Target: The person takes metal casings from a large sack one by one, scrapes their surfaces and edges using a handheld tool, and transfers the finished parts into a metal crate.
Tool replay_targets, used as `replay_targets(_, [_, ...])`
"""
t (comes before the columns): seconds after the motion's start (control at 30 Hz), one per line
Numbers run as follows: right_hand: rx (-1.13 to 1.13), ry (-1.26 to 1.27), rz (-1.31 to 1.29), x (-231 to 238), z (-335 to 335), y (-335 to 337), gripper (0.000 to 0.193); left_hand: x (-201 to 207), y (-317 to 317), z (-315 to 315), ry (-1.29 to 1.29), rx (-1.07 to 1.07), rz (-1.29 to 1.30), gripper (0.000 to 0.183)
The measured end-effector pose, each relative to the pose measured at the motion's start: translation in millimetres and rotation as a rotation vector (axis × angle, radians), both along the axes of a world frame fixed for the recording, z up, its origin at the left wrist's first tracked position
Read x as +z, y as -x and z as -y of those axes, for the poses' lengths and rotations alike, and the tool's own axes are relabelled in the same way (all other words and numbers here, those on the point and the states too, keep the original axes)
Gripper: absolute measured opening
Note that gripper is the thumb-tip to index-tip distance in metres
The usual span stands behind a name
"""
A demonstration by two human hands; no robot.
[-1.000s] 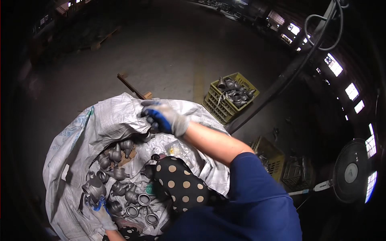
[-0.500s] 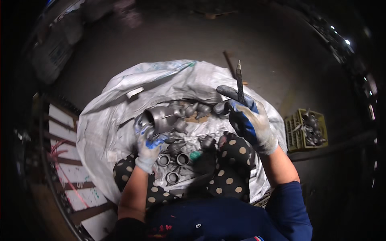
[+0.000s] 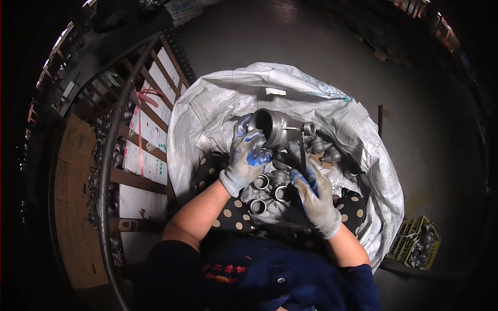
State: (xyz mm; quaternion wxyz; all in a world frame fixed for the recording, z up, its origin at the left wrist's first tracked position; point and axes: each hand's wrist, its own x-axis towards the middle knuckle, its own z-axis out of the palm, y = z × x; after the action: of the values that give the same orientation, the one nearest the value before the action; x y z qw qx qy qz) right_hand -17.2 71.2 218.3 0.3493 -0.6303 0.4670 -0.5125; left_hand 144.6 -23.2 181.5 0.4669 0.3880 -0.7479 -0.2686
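Note:
Over the white sack my left hand [image 3: 246,158], in a grey glove with blue patches, grips a large grey metal pipe fitting [image 3: 280,136], its wide round mouth turned left. My gloved right hand [image 3: 317,199] is closed around a dark, narrow metal file [image 3: 303,150], which points away from me. The file's tip is close to the fitting's right side; whether they touch I cannot tell. Beside the tip shows a small threaded collar [image 3: 309,128]; its join to the large fitting is unclear. Several smaller pipe fittings [image 3: 258,206] lie below and between my hands.
The white woven sack [image 3: 207,90] spreads around my lap with its rim rolled outward. More fittings [image 3: 324,147] lie inside it at the right. A rusty metal rack [image 3: 106,176] stands close on my left. A yellow crate [image 3: 399,243] of fittings sits at the lower right.
My right hand has come down and inward, bringing the file from raised and apart to beside the large fitting. My left hand still holds that fitting. The view has turned left.

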Motion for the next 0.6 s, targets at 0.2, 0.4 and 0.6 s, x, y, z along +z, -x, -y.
replay_targets(0.2, [-0.065, 0.136, -0.116, 39, 3, 1, 0.041, -2, -8, 1, 0.031, -0.028, -0.249, 0.036])
replay_targets(0.4, [-0.118, 0.134, -0.289, 29, 19, -16, 0.03, 8, -14, -7, 0.517, 0.007, 0.103, 0.028])
replay_targets(0.6, [-0.012, -0.055, 0.238, 26, -13, -3, 0.029, 22, -25, -6, 0.153, 0.038, -0.17, 0.013])
